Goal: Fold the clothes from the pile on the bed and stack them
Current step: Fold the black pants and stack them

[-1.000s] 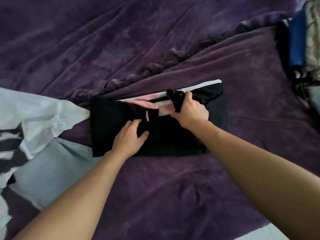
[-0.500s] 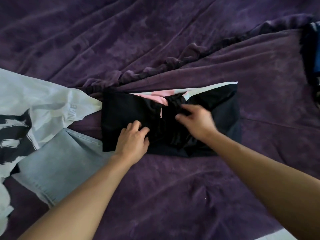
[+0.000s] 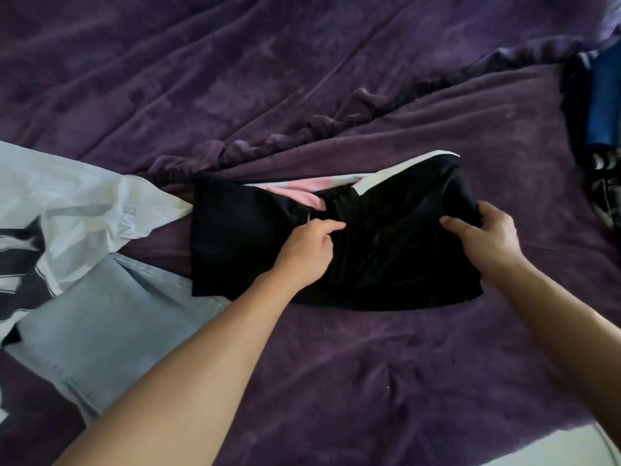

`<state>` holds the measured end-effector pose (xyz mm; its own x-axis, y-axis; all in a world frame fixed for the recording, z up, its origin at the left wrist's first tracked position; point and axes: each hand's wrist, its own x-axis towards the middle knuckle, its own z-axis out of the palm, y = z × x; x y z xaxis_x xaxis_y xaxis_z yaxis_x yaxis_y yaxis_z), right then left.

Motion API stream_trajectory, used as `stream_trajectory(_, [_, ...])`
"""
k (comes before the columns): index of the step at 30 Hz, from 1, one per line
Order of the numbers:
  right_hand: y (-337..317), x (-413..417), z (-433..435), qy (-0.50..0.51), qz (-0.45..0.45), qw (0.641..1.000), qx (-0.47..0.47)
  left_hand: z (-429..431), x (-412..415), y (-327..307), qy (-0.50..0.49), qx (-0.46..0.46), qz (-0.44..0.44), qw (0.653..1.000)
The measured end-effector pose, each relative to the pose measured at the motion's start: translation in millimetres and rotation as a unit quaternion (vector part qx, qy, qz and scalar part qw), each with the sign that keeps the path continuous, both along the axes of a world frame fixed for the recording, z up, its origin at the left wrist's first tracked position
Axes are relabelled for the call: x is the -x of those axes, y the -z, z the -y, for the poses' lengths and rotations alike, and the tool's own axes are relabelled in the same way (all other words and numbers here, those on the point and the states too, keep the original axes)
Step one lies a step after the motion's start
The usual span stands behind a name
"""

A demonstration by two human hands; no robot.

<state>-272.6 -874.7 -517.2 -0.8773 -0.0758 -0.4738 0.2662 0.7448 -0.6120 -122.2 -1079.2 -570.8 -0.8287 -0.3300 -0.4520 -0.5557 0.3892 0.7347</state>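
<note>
A black garment with pink and white patches lies part-folded on the purple blanket in the middle of the bed. My left hand rests on its middle, fingers curled against the bunched black cloth near the pink patch. My right hand grips the garment's right edge, thumb on top and fingers tucked under the cloth. To the left lie a white printed shirt and pale blue jeans. A heap of dark, blue and striped clothes sits at the far right edge.
The purple blanket covers the bed, with a ruffled seam running diagonally behind the garment. A strip of pale floor shows at the bottom right, past the bed's near edge.
My right hand has moved from the garment's middle to its right edge and taken hold there. My left hand has shifted up to the bunched cloth at the centre.
</note>
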Motion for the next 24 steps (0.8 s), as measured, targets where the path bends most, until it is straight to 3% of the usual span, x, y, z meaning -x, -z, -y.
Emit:
stream_trajectory(3, [-44, -22, 38, -0.083, -0.050, 0.995, 0.005, 47, -33, -18, -0.183, 0.034, -0.071, 0.980])
stream_trajectory(8, [-64, -87, 141, -0.247, -0.118, 0.962, -0.009, 121, -123, -16, -0.338, 0.076, -0.015, 0.938])
stream_trajectory(12, [-20, -150, 224, -0.352, -0.070, 0.933, -0.024, 149, -183, -19, -0.381, 0.078, 0.007, 0.921])
stream_trajectory(16, [31, -191, 254, -0.492, 0.083, 0.866, -0.032, 160, -210, -6, -0.407, 0.076, 0.022, 0.910])
stream_trajectory(17, [36, -193, 249, -0.495, 0.085, 0.865, -0.015, 161, -208, -5, -0.414, 0.078, 0.024, 0.907])
stream_trajectory(18, [38, -192, 240, -0.479, 0.052, 0.876, 0.021, 159, -203, -5, -0.416, 0.076, 0.017, 0.906])
stream_trajectory(21, [38, -174, 198, -0.385, -0.177, 0.902, 0.084, 144, -168, -8, -0.356, 0.123, -0.004, 0.926])
stream_trajectory(22, [37, -163, 183, -0.365, -0.231, 0.900, 0.062, 136, -153, -7, -0.332, 0.134, -0.006, 0.934])
stream_trajectory(24, [43, -143, 159, -0.343, -0.248, 0.906, -0.028, 117, -122, -5, -0.305, 0.131, 0.026, 0.943])
